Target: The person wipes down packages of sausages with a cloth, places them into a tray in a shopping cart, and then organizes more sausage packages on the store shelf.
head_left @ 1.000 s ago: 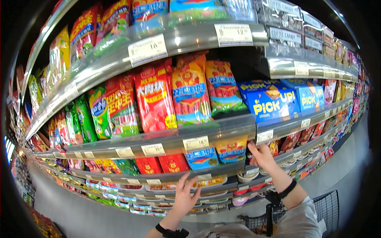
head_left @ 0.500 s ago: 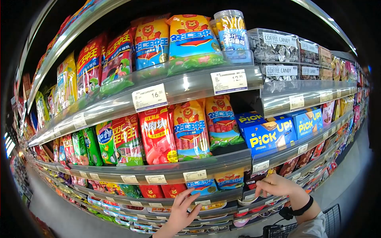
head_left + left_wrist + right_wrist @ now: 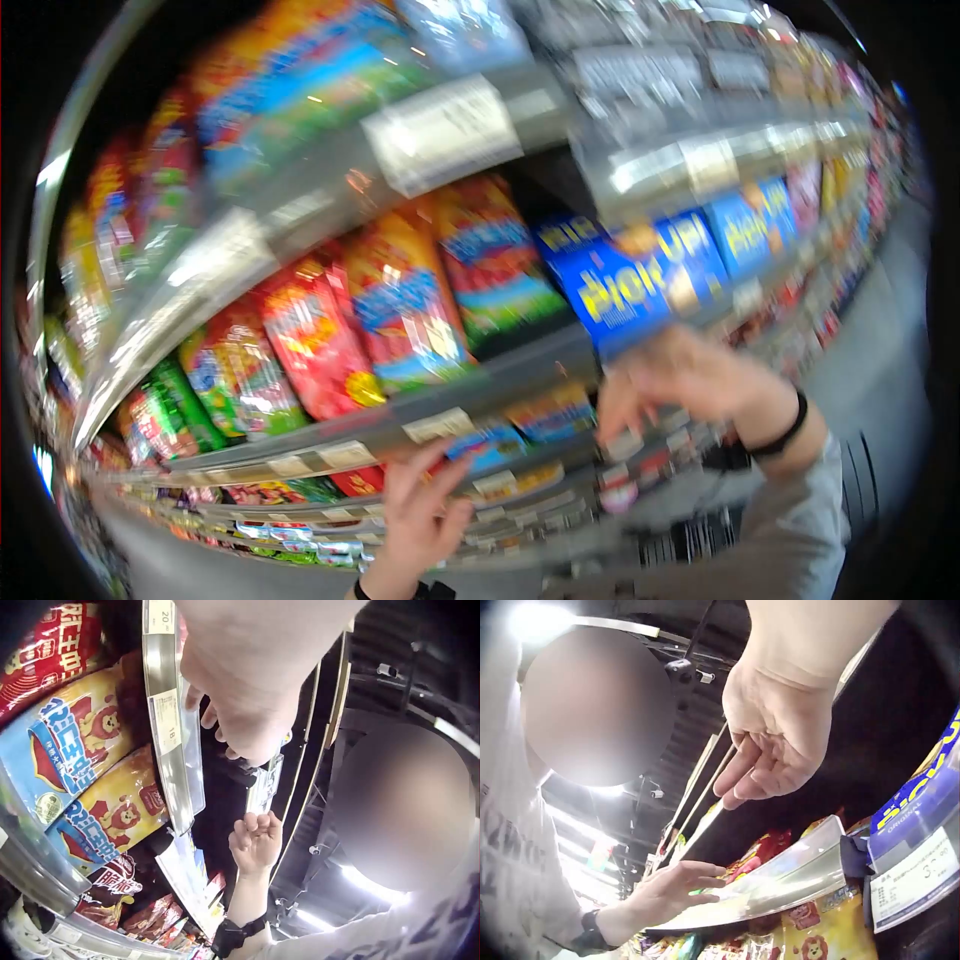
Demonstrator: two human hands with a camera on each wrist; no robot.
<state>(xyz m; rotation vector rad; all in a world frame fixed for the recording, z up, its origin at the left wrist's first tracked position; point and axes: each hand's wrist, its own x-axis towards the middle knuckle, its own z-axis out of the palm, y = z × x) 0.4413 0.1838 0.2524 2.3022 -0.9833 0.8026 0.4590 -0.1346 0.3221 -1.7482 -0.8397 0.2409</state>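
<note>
Low in the head view, my left hand is raised with its fingers spread, in front of the lower shelf edge. My right hand, blurred, hangs in front of the shelf edge below a blue biscuit box, with fingers bent downward. The right wrist view shows the right hand with loosely bent fingers and nothing in them, near the blue box. In the left wrist view the left hand is near a price tag on the shelf rail and holds nothing visible.
Sausage bags in red, yellow and blue line the middle shelf. An upper shelf rail juts out above them. Clear candy boxes stand at the upper right. A dark wire cart is at the bottom right.
The head view has swung and blurred, with the shelves now tilted and shifted left. My right hand has risen toward the blue box, its fingers bent down. The left hand stays raised.
</note>
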